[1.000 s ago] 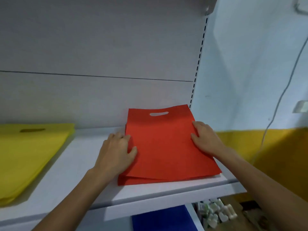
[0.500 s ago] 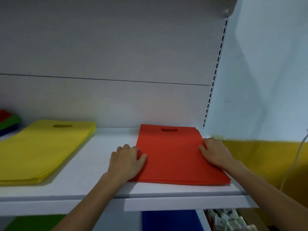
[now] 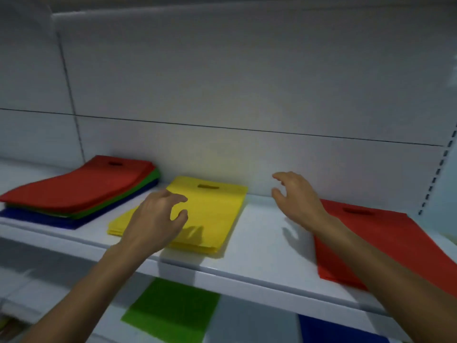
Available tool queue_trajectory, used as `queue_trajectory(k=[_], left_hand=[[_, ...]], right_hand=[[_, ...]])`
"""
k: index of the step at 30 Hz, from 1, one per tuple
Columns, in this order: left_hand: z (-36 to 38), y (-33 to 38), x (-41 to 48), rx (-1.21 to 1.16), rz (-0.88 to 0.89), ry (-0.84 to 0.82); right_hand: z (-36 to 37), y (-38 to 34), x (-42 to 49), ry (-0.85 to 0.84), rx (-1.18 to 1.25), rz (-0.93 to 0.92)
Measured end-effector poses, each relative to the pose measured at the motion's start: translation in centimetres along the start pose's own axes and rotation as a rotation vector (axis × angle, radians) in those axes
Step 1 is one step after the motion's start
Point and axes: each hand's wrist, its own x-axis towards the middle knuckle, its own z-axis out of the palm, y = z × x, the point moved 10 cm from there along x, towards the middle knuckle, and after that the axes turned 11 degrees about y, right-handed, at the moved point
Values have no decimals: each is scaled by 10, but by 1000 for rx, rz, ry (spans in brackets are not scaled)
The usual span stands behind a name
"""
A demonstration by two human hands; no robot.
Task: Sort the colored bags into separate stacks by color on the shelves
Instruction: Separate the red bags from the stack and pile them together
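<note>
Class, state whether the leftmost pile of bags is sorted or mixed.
Mixed: the leftmost pile shows red on top, green and blue edges underneath.

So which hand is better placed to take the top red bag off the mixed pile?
Left, probably. The left hand hovers over the yellow stack, next to the mixed pile; the right hand is farther away, beside the sorted red stack. Both hold nothing.

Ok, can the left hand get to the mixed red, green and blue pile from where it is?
Probably yes. The left hand is empty above the yellow stack, right beside the mixed pile, with nothing between them and nothing lying on the pile.
</note>
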Motion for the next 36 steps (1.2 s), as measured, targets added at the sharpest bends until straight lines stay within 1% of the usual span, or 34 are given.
queue_trajectory(k=[4,7,10,15,19,22,28,36], left_hand=[[-51,-81,-7,68,-28,14],[-81,-132,-13,115,-40,39],[-100,-175,-16,141,-82,37],[-118,-233,-9,199,-95,48],[-121,-270,9,195,-109,76],[-113,-291,31,177,-117,67],[-106,-343,67,182,-141,74],[-75,-419,118,138,-115,7]], right_hand=[[47,-113,14,-11,105,-106],[80,-179,20,-15,155,-153],[110,-229,27,-51,171,-193],[146,-285,47,-75,200,-246],[180,-305,65,-105,165,-276],[202,-312,91,-106,137,-268],[240,-333,134,-85,160,-239],[268,-323,167,-26,86,-141]])
